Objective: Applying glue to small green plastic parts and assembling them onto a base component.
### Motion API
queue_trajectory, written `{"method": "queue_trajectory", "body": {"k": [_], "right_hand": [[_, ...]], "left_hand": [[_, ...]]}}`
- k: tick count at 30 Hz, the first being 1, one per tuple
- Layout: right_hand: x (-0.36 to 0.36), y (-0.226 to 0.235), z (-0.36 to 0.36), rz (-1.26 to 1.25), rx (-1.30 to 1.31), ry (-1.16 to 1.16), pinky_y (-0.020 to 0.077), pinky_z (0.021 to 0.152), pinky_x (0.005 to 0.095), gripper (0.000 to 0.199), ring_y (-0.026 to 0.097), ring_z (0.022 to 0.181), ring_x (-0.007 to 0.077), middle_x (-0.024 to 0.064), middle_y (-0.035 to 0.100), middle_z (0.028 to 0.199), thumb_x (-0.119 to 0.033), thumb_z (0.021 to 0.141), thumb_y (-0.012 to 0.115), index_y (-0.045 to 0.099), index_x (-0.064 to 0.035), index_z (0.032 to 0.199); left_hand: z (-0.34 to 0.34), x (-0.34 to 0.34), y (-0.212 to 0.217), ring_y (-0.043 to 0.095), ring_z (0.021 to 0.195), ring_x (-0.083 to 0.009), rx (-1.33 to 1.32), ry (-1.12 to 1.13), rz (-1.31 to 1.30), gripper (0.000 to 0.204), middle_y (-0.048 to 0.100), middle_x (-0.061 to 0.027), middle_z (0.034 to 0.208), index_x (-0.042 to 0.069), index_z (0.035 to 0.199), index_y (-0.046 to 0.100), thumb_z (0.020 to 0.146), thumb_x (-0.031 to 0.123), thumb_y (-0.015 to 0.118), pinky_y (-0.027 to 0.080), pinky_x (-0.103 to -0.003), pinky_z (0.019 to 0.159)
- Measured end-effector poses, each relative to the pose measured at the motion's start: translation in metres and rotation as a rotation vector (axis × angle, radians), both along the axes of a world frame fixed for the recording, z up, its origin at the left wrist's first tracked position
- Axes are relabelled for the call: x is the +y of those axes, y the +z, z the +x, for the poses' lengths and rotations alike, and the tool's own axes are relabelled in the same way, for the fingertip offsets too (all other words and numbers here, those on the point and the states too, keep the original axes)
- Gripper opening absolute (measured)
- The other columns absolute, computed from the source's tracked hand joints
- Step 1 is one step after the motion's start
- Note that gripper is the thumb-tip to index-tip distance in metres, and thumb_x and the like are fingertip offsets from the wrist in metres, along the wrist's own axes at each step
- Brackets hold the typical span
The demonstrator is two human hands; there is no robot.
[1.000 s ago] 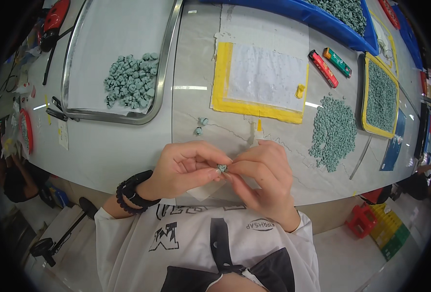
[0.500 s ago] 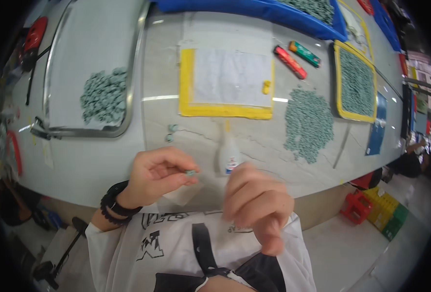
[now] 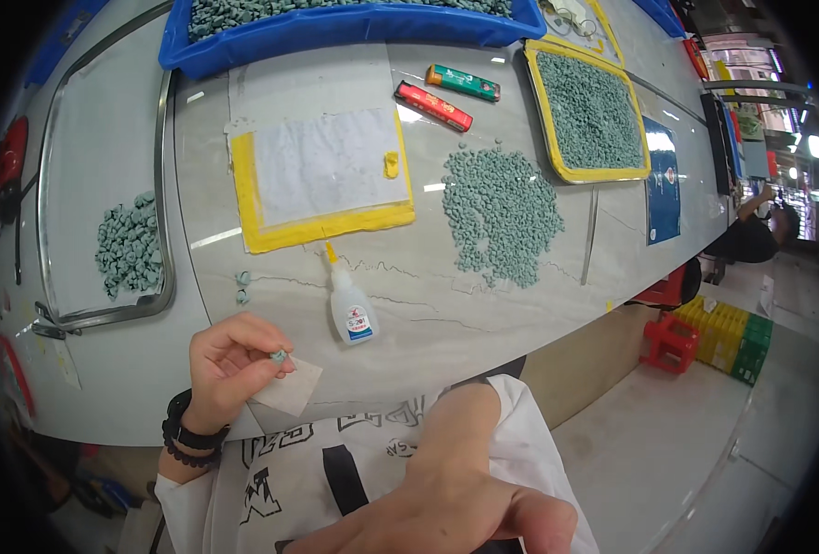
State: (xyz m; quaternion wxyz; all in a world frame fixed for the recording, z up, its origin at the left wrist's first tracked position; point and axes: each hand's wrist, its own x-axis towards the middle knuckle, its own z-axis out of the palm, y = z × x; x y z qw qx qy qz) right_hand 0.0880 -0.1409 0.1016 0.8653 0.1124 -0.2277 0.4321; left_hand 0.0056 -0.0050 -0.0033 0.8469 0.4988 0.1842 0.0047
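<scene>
My left hand [image 3: 227, 363] is closed at the near edge of the table, pinching a small grey-green piece [image 3: 279, 355] between thumb and fingertips. A square of beige paper [image 3: 293, 386] lies under and beside those fingertips. Close to my body, my right hand [image 3: 442, 510] is open, thumb apart from the fingers, which run partly out of view; nothing shows in it. Farther in, a white squeeze bottle [image 3: 350, 309] with a yellow nozzle tip is on the table. To its left are two loose green pieces [image 3: 243, 278].
A white sheet [image 3: 326, 171] with yellow edging lies beyond the bottle. Green pieces form a pile [image 3: 502, 217], and more fill a yellow-rimmed tray [image 3: 645, 173], a blue bin [image 3: 354, 35] and part of a metal-rimmed tray [image 3: 164, 138]. Red [image 3: 434, 106] and green [image 3: 465, 82] lighters lie behind.
My right hand has moved from beside the bottle down toward my body, and its fingers have opened out. The view has turned, shifting the table leftward. My left hand keeps its pinch.
</scene>
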Motion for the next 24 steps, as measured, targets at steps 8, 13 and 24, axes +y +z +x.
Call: {"method": "queue_trajectory", "body": {"k": [8, 13, 24], "right_hand": [[0.011, 0.01, 0.009, -0.021, 0.155, -0.026, 0.0469, 0.07, 0.0278, 0.052, 0.057, 0.076, 0.0296, 0.0304, 0.055, 0.097, -0.049, 0.081, 0.048, 0.045, 0.0007, 0.097], [0.017, 0.014, 0.008, -0.039, 0.189, -0.088, 0.0478, 0.068, 0.0285, 0.053, 0.058, 0.073, 0.0287, 0.03, 0.056, 0.094, -0.049, 0.081, 0.049, 0.045, 0.001, 0.097], [0.002, 0.0, 0.004, 0.015, 0.135, 0.156, 0.047, 0.063, 0.031, 0.052, 0.058, 0.075, 0.0309, 0.0283, 0.055, 0.098, -0.049, 0.084, 0.047, 0.045, 0.001, 0.098]], "left_hand": [[-0.002, 0.001, 0.002, 0.058, 0.069, -0.0164, 0.009, 0.012, 0.008, 0.015, 0.056, -0.0128, 0.09, 0.0, 0.086, 0.056, 0.073, -0.007, 0.054, 0.047, -0.026, 0.061], [-0.004, 0.003, 0.001, 0.058, 0.07, -0.0163, 0.02, 0.012, -0.01, 0.013, 0.057, -0.0126, 0.09, 0.0, 0.086, 0.056, 0.074, -0.004, 0.056, 0.048, -0.026, 0.061], [-0.006, 0.003, 0.001, 0.058, 0.07, -0.0165, 0.012, 0.05, 0.011, 0.013, 0.056, -0.0128, 0.091, 0.001, 0.086, 0.055, 0.074, -0.002, 0.057, 0.048, -0.026, 0.062]]}}
